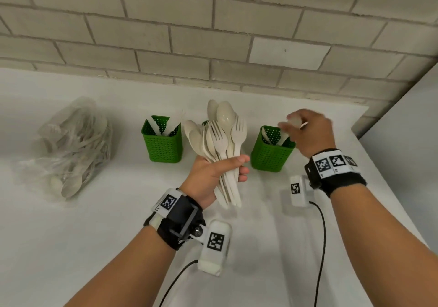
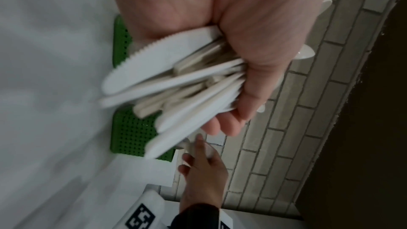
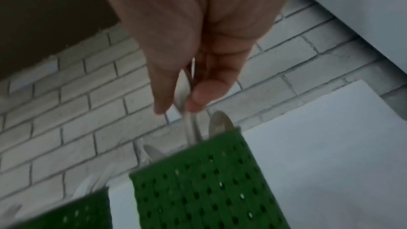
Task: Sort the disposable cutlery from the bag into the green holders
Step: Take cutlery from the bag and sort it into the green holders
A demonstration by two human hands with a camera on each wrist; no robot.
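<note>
My left hand [image 1: 241, 165] grips a fanned bundle of beige spoons, forks and knives [image 1: 220, 140] upright over the counter; the left wrist view shows its fingers curled round the bundle's handles [image 2: 176, 84]. My right hand [image 1: 292, 124] pinches a single spoon [image 3: 189, 128] between thumb and fingers, just above the right green holder [image 1: 270, 157], which has spoons standing in it. The left green holder [image 1: 163, 148] has knives in it. A third holder [image 1: 205, 123] is almost hidden behind the bundle. The clear bag of cutlery [image 1: 71, 148] lies at the far left.
The white counter [image 1: 94, 235] ends against a brick wall [image 1: 213, 34] behind the holders. A white panel [image 1: 407, 121] closes off the right side. Cables run from both wrist cameras across the near part of the counter.
</note>
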